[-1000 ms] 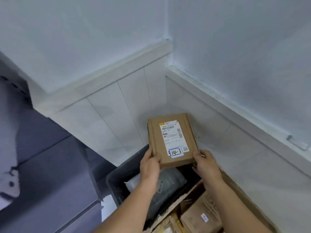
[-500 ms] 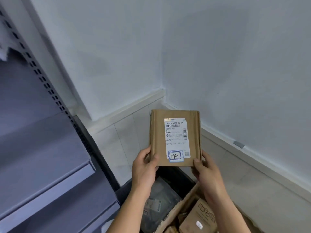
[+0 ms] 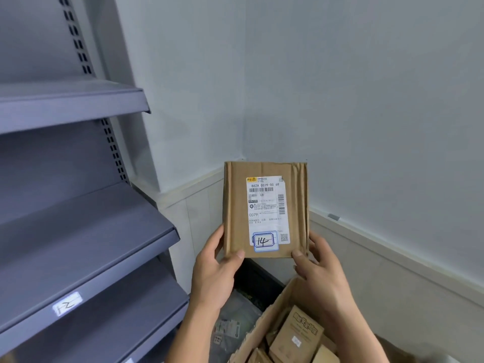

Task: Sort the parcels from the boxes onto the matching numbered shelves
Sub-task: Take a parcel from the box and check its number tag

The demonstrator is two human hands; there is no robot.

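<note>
step: reading number | parcel (image 3: 264, 209) held upright over boxes (image 3: 269, 315), label (image 3: 263, 241) facing up so 14 shows | left hand (image 3: 214, 268), right hand (image 3: 319, 265) pinching bottom corners, clear of label | nearby shelf (image 3: 91, 258) tagged 12, likely no match

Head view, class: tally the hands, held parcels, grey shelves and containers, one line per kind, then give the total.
Hands: 2 (left hand, right hand)
Held parcel: 1
Grey shelves: 3 (top shelf, middle shelf, bottom shelf)
Containers: 2 (dark crate, cardboard box)
Total: 8
</note>
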